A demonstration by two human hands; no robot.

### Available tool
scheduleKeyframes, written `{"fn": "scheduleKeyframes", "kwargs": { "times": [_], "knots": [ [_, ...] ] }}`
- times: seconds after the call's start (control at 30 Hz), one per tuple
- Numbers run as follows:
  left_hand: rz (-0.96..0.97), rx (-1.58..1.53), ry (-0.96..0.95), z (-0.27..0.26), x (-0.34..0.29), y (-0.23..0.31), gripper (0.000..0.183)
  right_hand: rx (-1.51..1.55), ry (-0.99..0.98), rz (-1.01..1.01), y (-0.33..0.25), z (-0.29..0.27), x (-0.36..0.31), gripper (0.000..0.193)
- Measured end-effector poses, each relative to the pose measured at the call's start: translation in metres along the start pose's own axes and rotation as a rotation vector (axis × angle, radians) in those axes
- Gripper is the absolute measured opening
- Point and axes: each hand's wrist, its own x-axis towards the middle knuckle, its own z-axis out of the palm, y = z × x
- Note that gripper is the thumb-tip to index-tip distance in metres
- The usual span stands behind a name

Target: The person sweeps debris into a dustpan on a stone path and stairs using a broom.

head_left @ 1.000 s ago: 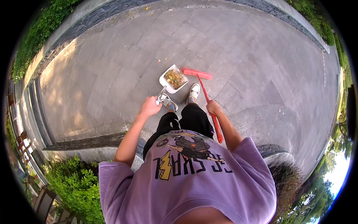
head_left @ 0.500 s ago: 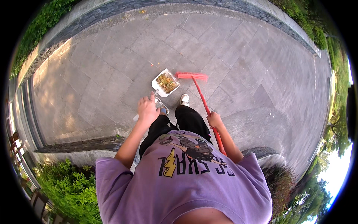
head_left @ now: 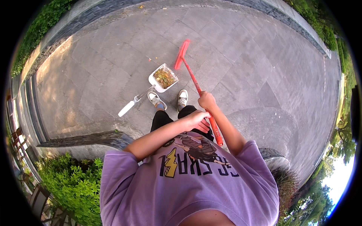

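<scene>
My right hand [head_left: 207,101] is closed around the red handle of a broom [head_left: 193,78], partway along it. The broom's pinkish-red head [head_left: 182,54] is on the paving, just beyond the dustpan. Beside the lower handle is my left hand [head_left: 197,119], its fingers apart and their tips at the handle; they do not look wrapped round it. A white dustpan [head_left: 159,89] with dry leaves and bits [head_left: 164,78] in it stands on the ground ahead of my left shoe. Its grey shaft and white grip [head_left: 127,109] slant toward the lower left, with no hand on them.
My shoes [head_left: 183,98] stand just behind the dustpan on grey stone paving [head_left: 241,75]. A few small bits [head_left: 150,59] lie beyond the pan. A low curved stone wall [head_left: 94,13] borders the far side. Green bushes [head_left: 75,184] grow behind me on the left.
My left hand has let go of the dustpan and moved right to the broom handle. The broom head has swung forward and left, turning lengthwise. My right hand has shifted up and left with it.
</scene>
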Motion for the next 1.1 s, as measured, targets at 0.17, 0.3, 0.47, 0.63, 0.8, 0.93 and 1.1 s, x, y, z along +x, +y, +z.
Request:
{"fn": "scheduleKeyframes", "kwargs": {
  "times": [0.17,0.3,0.47,0.63,0.8,0.93,1.1],
  "knots": [
    [0.061,-0.212,-0.078,0.032,0.015,-0.004,0.031,0.287,-0.181,0.070,0.013,-0.010,0.016,0.020],
    [0.105,-0.290,-0.038,0.039,0.025,-0.014,0.023,0.233,-0.113,0.030,0.022,0.001,0.017,0.020],
    [0.086,-0.326,-0.055,0.047,0.030,-0.022,0.022,0.164,-0.043,-0.016,0.039,0.010,0.011,0.023],
    [0.128,-0.412,-0.145,0.055,0.042,-0.029,0.023,0.483,-0.294,0.169,0.049,-0.017,0.004,0.024],
    [0.084,-0.338,-0.137,0.063,0.044,-0.030,0.030,0.242,-0.145,0.048,0.068,-0.005,-0.001,0.024],
    [0.080,-0.345,-0.111,0.060,0.043,-0.034,0.030,0.291,-0.230,0.085,0.064,-0.011,-0.002,0.025],
    [0.102,-0.303,-0.096,0.061,0.043,-0.035,0.028,0.109,-0.123,-0.036,0.060,-0.008,-0.007,0.025]
  ]
}}
